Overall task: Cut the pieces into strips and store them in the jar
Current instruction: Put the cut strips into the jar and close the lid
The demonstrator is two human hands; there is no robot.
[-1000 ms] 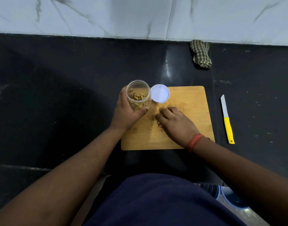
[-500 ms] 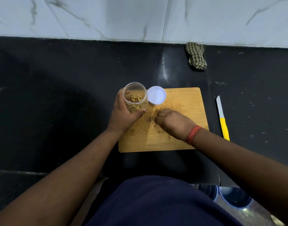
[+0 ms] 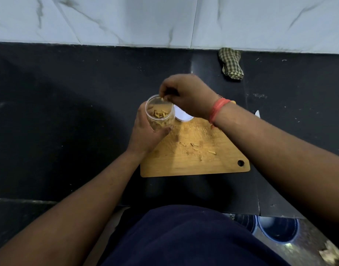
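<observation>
gripping jar [image 3: 160, 114], left hand [image 3: 145, 133]; right hand [image 3: 188, 96] pinching strips [image 3: 162, 99] over it.

Over the jar [image 3: 159, 112] the right hand [image 3: 186, 96] blocks the mouth; the left hand [image 3: 145, 131] guards its nine o'clock side, the lid [image 3: 184, 117] sits at three, board [image 3: 193, 162] open toward five
</observation>
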